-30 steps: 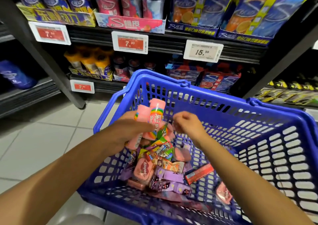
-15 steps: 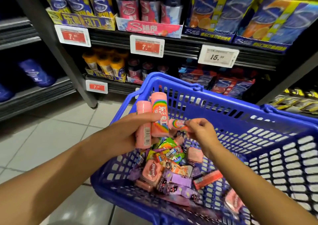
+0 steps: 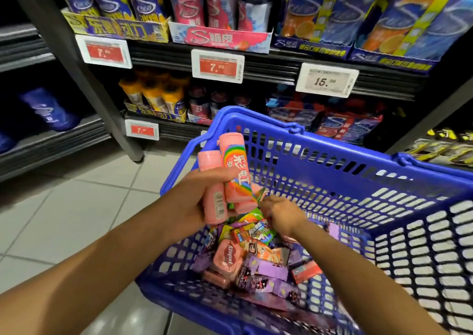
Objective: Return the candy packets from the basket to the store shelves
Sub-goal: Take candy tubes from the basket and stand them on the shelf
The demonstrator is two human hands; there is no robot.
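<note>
A blue plastic basket (image 3: 345,160) sits in front of me with several candy packets (image 3: 256,255) heaped in its left half. My left hand (image 3: 202,196) grips pink candy tubes (image 3: 231,165) with rainbow labels, held upright above the heap. My right hand (image 3: 279,213) is curled just right of them, pressing another pink tube (image 3: 245,204) in against the bunch. Store shelves (image 3: 268,60) with candy boxes stand behind the basket.
Red and white price tags (image 3: 217,65) hang on the shelf edges. A dark shelf upright (image 3: 84,71) runs down to the tiled floor (image 3: 71,206) on the left. A second shelving unit (image 3: 38,135) holds blue packs at far left.
The view has shifted closer to the basket and shelves. My right hand has brought the pink tube it picked up over to the bunch in my left hand, which has risen slightly.
</note>
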